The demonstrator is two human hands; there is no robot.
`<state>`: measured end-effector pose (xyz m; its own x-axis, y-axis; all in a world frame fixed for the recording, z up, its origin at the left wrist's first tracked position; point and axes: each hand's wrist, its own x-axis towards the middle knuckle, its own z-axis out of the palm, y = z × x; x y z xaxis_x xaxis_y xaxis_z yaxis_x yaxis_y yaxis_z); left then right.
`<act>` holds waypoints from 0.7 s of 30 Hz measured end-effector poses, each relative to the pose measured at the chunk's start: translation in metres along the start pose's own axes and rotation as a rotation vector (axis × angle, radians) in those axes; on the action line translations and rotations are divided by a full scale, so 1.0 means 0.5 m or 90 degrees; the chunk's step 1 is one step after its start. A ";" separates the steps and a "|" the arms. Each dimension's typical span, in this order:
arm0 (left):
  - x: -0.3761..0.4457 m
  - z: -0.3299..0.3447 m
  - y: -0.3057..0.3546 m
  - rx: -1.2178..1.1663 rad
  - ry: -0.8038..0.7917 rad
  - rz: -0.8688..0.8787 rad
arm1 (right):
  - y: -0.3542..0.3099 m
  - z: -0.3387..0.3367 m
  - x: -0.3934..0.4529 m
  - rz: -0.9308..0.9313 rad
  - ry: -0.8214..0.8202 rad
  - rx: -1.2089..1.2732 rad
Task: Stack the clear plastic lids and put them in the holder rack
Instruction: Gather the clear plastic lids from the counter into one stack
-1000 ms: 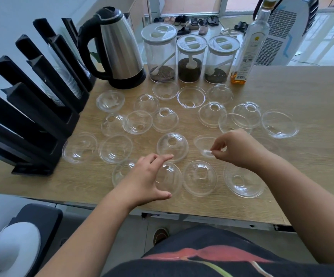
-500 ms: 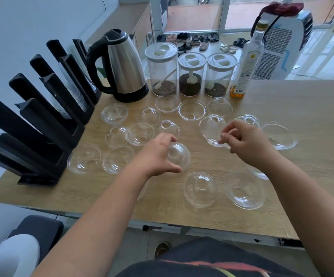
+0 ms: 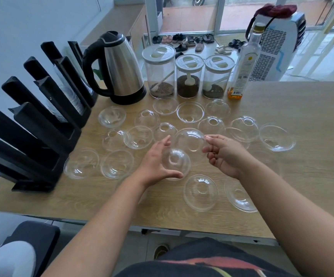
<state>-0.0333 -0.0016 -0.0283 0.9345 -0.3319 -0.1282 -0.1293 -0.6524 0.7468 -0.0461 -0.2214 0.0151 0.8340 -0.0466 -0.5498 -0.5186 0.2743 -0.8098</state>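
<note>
A domed lid (image 3: 175, 164) is cupped in the left hand (image 3: 155, 162) and a second lid (image 3: 190, 139) pinched at its rim by the right hand (image 3: 225, 156) — apparently for nesting — while the holder rack (image 3: 32, 124) waits far left on the counter (image 3: 302, 136).

Arms: I see both my forearms bare, no sleeves, no watch or bands.
Left hand (image 3: 154, 162): bare, no rings.
Right hand (image 3: 227, 156): bare, ungloved.
Clothing: dark top with red and yellow print (image 3: 206, 264).

Bright window daylight, soft shadows, wide-angle edge distortion
</note>
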 end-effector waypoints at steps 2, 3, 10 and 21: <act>-0.013 -0.010 -0.007 -0.026 0.016 -0.009 | 0.012 0.015 0.016 0.038 0.004 -0.017; -0.020 -0.017 -0.012 -0.033 0.021 -0.010 | 0.017 0.022 0.024 0.054 0.007 -0.024; -0.051 -0.050 -0.032 -0.010 0.026 -0.003 | 0.056 0.065 0.073 0.044 0.031 -0.034; -0.042 -0.027 -0.046 0.068 0.061 0.015 | 0.094 0.049 0.104 -0.037 0.104 -0.206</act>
<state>-0.0453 0.0297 -0.0341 0.9576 -0.2847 -0.0439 -0.1818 -0.7156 0.6744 -0.0223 -0.1871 -0.0467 0.8364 -0.2127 -0.5051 -0.5255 -0.0496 -0.8493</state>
